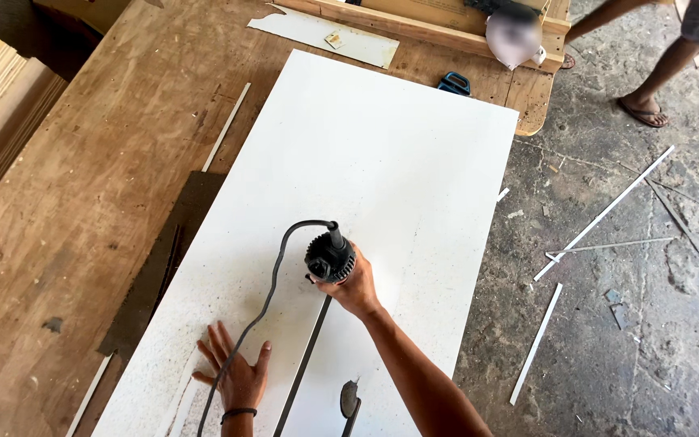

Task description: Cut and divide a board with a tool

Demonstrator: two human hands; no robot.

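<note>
A large white panel (382,162) lies on a worn wooden workbench (82,202). My right hand (357,287) grips a black handheld power tool (330,259) standing upright on the panel; its black cord (264,311) loops left and down toward me. A dark narrow cut line (305,364) runs from the tool back to the near edge. My left hand (235,372) presses flat on the panel with fingers spread, just left of the cord. It wears a dark wristband.
Thin white offcut strips (604,214) lie on the concrete floor at right. Another person's legs in sandals (645,109) stand at top right. A blue-black tool (454,82) and a white scrap (325,36) lie at the bench's far end. A dark board (163,267) lies left of the panel.
</note>
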